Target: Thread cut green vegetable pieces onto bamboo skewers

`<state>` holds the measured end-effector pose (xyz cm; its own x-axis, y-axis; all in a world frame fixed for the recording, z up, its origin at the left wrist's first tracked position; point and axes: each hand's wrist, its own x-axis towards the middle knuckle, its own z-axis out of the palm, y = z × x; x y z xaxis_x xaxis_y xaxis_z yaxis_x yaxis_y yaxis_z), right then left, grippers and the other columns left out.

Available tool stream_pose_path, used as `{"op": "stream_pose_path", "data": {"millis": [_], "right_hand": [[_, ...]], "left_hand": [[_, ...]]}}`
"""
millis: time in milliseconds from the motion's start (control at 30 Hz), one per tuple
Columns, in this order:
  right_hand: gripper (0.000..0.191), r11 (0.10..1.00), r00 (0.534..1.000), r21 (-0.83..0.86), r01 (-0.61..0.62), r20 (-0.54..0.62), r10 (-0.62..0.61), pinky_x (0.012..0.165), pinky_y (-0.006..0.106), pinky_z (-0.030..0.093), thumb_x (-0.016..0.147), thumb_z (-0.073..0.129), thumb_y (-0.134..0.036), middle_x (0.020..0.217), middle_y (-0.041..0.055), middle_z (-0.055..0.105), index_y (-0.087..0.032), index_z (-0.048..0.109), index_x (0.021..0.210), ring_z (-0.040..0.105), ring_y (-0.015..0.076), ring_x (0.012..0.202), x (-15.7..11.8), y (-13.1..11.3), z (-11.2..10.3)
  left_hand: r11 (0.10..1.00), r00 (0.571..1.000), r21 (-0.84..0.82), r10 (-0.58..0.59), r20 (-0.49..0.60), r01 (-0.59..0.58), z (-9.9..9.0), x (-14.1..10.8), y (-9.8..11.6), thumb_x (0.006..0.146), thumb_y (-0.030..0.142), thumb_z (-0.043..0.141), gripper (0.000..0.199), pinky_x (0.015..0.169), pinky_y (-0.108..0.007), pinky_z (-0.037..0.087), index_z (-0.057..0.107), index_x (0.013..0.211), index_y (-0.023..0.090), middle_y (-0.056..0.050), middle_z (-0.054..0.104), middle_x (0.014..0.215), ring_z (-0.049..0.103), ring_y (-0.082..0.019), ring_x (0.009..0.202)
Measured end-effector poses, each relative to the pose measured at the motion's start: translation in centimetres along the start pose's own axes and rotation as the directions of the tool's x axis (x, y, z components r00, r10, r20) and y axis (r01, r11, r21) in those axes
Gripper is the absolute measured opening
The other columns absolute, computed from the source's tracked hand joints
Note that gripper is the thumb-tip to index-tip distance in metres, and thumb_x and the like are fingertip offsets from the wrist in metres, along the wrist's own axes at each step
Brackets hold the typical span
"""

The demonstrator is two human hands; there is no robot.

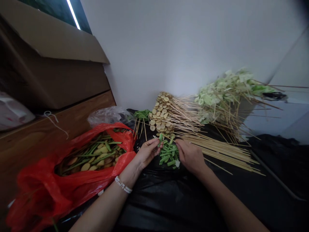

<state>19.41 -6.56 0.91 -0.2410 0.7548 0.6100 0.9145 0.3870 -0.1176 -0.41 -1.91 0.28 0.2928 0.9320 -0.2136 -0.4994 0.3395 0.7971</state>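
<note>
Hands: two, both bare, working close together above one black plastic sheet (169, 203).
Left hand (147, 152): thumb and fingers pinch one short, bright green, cut vegetable piece (161, 137); one pale beaded bracelet (123, 184), seemingly of two rows, circles the wrist.
Right hand (191, 155): fingers curled, thumb and forefinger pinching the end of one thin, pale wooden skewer (167, 137), which points toward the left hand.
Piece in the left hand: one, just beside the skewer; whether they touch cannot be told.
Green heap: one pile of chopped green stalk pieces (169, 154), too many to count, lying below and between the hands.
Loose sticks: one fanned layer of bare, straw-coloured sticks (227, 153), too overlapped to count, right of the right hand; one single stick (218, 166) lies apart on their near side.
Filled skewers: three groups near the wall, namely one stack of round, yellowish slices (160, 114), one small green bundle (142, 114) left of it, and one large mass of pale green leaves (224, 88) to the right.
Bags: one red plastic bag (58, 190), open, holding many slices and green strips; one clear, crumpled plastic bag (103, 115) behind it.
Box: one brown cardboard box (65, 77), far left.
</note>
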Motion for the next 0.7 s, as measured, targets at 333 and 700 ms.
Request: {"op": "stream_pose_path", "data": {"millis": [333, 700], "right_hand": [[0.030, 0.994, 0.998, -0.089, 0.061, -0.015, -0.063, 0.061, 0.025, 0.033, 0.090, 0.043, -0.019, 0.086, 0.0036, 0.068, -0.020, 0.064, 0.111, 0.058, 0.0139, 0.071, -0.23, -0.48, -0.21], [0.031, 0.990, 0.998, -0.131, 0.054, 0.031, -0.051, 0.059, 0.026, 0.029, 0.088, 0.045, -0.019, 0.079, 0.0024, 0.066, -0.022, 0.065, 0.112, 0.056, 0.0135, 0.069, -0.28, -0.71, -0.43]], "left_hand": [[0.990, 1.000, -0.138, 0.003, -0.022, -0.006, 0.07, 0.15, 0.22, 0.076, 0.008, 0.069, 0.004, 0.059, -0.014, 0.052, 0.069, 0.080, 0.009, -0.005, 0.068, 0.076, 0.063, -0.008, 0.067], [0.977, 0.998, -0.215, -0.016, -0.057, 0.004, 0.40, 0.00, 0.56, 0.079, 0.005, 0.064, 0.007, 0.059, -0.016, 0.053, 0.068, 0.083, 0.010, -0.005, 0.068, 0.080, 0.063, -0.009, 0.067]]}}
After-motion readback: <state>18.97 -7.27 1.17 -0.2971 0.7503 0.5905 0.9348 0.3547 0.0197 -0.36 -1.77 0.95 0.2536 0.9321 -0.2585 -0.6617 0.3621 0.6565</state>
